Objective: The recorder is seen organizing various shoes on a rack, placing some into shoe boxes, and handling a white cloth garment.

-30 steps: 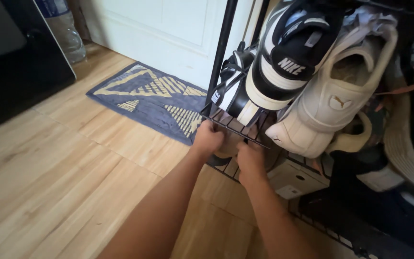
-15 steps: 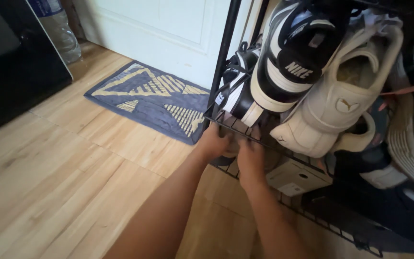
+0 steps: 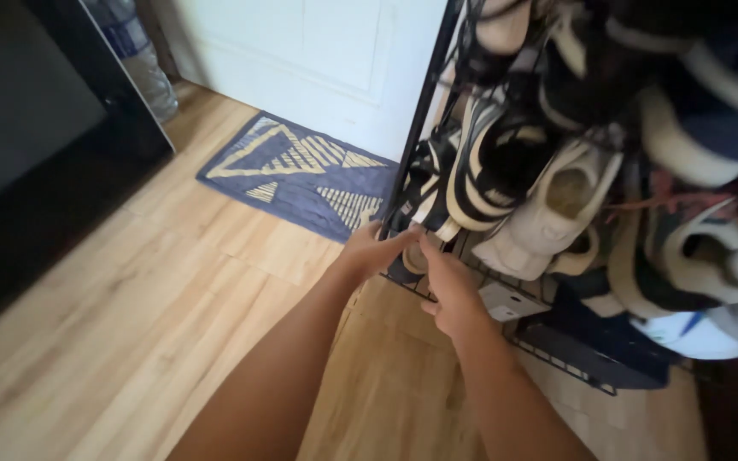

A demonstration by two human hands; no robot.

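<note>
Black wire shoe rack (image 3: 437, 85) packed with a black-and-white sneaker (image 3: 489, 171) and cream sneaker (image 3: 548, 213). Left hand (image 3: 369, 250) and right hand (image 3: 448, 286) at shelf edge, fingers loosely extended, gripping nothing visible. Since earlier: view pulled back, hands withdrawn from beneath the shelf.

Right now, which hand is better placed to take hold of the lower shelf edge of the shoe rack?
Probably the left hand: its fingers already lie at the lower shelf edge. The right hand sits just in front, fingers pointing up.
</note>
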